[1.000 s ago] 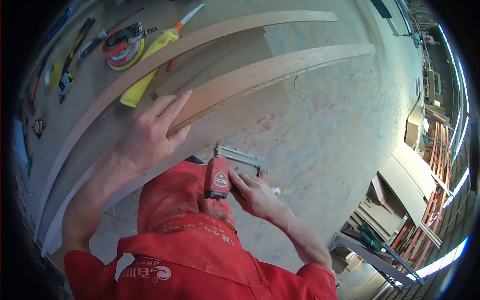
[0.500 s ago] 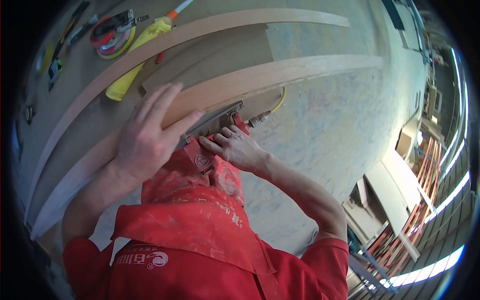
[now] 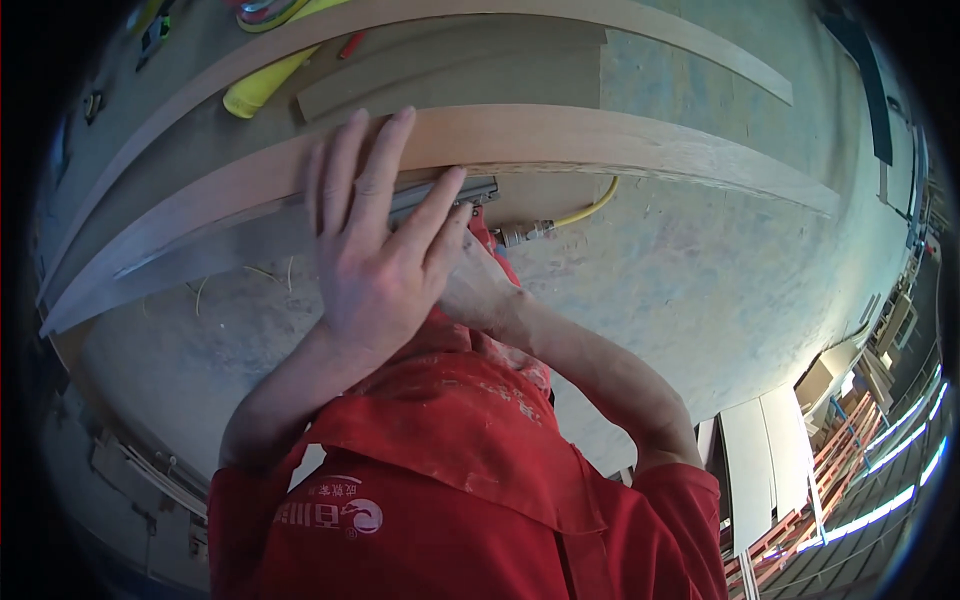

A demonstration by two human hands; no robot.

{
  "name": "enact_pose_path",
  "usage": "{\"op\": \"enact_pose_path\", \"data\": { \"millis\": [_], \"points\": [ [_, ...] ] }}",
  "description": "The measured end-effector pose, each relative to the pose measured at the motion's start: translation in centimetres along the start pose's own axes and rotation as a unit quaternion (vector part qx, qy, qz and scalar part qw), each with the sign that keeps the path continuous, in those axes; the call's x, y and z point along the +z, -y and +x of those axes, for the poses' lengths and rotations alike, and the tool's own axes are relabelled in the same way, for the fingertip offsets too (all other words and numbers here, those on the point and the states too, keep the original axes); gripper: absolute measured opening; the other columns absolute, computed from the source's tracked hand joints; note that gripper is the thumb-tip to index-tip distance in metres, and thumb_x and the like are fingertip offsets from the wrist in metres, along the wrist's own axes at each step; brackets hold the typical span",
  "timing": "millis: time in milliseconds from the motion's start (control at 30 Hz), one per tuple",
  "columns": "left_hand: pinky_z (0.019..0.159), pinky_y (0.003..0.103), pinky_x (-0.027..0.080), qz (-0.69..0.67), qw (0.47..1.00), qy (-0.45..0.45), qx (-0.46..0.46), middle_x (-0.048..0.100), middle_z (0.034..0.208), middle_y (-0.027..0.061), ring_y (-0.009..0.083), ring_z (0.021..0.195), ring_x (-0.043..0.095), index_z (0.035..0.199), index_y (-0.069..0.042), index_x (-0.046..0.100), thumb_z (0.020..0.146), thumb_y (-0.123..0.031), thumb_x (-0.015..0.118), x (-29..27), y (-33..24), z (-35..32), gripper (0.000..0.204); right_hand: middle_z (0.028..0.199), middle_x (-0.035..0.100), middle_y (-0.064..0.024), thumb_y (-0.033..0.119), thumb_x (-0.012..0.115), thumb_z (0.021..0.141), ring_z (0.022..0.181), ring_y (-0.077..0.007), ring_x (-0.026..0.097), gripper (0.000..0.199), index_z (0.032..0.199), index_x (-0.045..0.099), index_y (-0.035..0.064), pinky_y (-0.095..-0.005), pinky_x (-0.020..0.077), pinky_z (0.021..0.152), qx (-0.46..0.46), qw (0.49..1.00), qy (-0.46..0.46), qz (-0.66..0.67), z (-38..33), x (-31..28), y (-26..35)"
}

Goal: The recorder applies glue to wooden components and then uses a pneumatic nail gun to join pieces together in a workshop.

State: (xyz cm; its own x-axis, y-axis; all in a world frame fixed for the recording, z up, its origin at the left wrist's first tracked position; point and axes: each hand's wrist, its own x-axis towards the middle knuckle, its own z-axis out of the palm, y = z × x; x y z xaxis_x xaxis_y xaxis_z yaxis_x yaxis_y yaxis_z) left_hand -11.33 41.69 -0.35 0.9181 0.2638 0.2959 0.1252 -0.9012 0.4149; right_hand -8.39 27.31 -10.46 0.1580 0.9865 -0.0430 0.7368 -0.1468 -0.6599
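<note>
Across the curved wooden strip (image 3: 560, 137) lies my left hand (image 3: 375, 275), its fingers stretched and spread over the upper face. Behind and to the right of it, my right hand (image 3: 487, 290) is closed on a red air nail gun (image 3: 481, 226), just under the strip's near edge. My left hand hides much of the gun and the right fingers. A metal coupling (image 3: 527, 233) joins the gun to a yellow air hose (image 3: 598, 207) at the right.
A second curved wooden strip (image 3: 690, 42) lies farther off, with a flat brown board (image 3: 500, 75) between the two. A yellow cylinder (image 3: 270, 88) and a small red stick (image 3: 352, 45) are at the upper left. Panels (image 3: 755, 460) and orange-red racks (image 3: 840, 470) stand at the right.
My left hand has slid right along the strip and now overlaps the right hand. The right hand and nail gun have shifted slightly right. The view has turned, so the strips sit higher.
</note>
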Motion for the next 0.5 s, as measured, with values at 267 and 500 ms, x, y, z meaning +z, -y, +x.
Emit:
{"op": "enact_pose_path", "data": {
  "millis": [267,500],
  "points": [
    [0.113,0.058,0.031,0.005,0.998,-0.007,-0.061,0.057,0.142,0.0156,0.0408,0.134,0.049,0.108,-0.014,0.077,0.077,-0.020,0.081,1.4,-3.1,1.3,0.031,0.106,0.065,-0.0171,0.018,0.059,0.087,0.099,-0.0301,0.064,0.038,0.122,0.059,0.0014,-0.0446,0.0496,0.085,-0.007,0.991,-0.110,0.076,0.1,0.9,-0.4],
    [0.114,0.058,0.031,0.100,0.992,-0.031,-0.066,0.058,0.142,0.0129,0.0391,0.135,0.049,0.104,-0.017,0.077,0.079,-0.020,0.081,-1.4,1.1,-1.2,0.025,0.104,0.068,-0.0134,0.016,0.058,0.088,0.098,-0.0290,0.066,0.045,0.130,0.054,0.0003,-0.0423,0.0510,0.085,0.010,0.981,0.148,-0.122,0.8,-1.9,0.4]
  ]
}}
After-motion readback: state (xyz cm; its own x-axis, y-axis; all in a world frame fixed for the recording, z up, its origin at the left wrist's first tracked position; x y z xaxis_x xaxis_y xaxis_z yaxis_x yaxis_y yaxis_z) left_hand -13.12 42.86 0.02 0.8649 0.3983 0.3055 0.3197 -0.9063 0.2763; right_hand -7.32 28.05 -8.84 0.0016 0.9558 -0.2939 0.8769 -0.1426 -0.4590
